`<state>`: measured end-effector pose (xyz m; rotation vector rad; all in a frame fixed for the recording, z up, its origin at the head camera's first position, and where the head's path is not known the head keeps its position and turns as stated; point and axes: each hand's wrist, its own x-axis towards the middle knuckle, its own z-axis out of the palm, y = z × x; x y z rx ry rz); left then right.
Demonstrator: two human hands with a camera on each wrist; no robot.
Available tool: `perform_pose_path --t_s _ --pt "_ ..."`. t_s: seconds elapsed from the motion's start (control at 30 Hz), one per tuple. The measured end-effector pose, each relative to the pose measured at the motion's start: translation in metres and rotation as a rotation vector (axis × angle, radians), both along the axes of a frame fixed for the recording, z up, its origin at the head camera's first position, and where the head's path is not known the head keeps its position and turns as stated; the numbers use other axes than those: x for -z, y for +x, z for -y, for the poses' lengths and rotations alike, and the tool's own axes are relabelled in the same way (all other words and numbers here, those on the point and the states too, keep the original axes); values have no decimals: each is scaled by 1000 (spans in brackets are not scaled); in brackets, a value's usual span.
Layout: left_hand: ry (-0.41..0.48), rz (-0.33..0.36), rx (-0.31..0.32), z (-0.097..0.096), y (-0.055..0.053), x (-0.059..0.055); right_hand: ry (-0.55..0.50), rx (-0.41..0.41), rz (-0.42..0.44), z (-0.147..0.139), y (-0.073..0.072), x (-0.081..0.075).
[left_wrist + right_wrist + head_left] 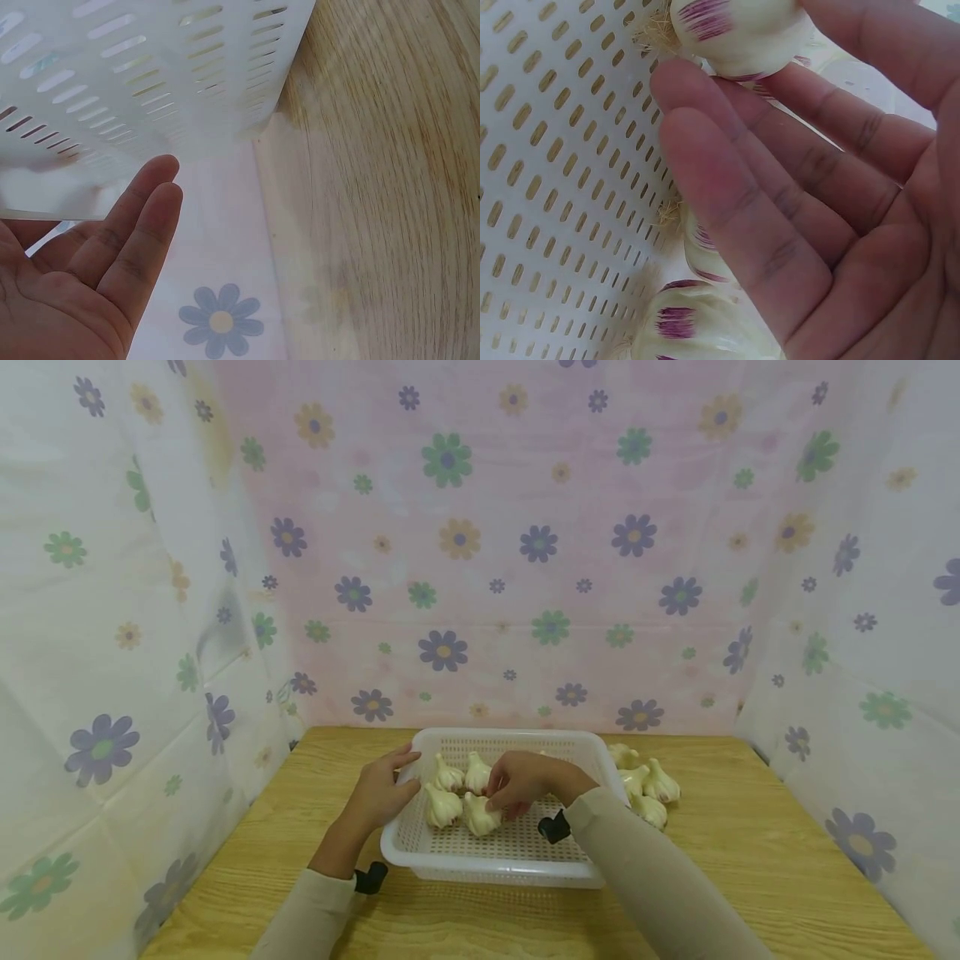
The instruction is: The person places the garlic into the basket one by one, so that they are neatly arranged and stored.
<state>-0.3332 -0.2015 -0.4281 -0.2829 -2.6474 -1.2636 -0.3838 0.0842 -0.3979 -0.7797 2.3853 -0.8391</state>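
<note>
In the head view a white plastic basket (510,867) with slotted walls stands on the table. Several garlic bulbs (444,807) are inside it, toward its left. My right hand (525,781) reaches into the basket, thumb and forefinger on the front garlic bulb (480,817). The right wrist view shows that bulb (739,34) between thumb and fingers, its roots by the slotted surface; the other fingers (727,180) extend below it. At the basket's left rim rests my left hand (382,789), thumb and forefinger over the edge. Its other fingers (142,240) lie fairly straight along the outer wall (165,82).
More garlic bulbs (651,810) lie in a pile on the wooden table (750,860), just right of the basket and partly hidden by it and the right arm. Flower-print cloth (495,510) encloses the table at the back and both sides.
</note>
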Motion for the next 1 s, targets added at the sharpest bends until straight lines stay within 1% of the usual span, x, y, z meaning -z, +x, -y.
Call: perform_pose_path --t_s 0.17,0.57,0.67,0.87,1.0 --pt "-10 -3 5 1 -1 1 12 2 -11 0 0 0" --pt "8 4 11 1 0 1 31 7 -25 -1 -3 5" --pt "4 -2 10 1 0 1 37 11 -22 0 -2 4" --pt "9 1 7 1 0 2 42 23 43 1 4 3" --pt "11 -2 9 1 0 2 53 43 13 2 7 0"
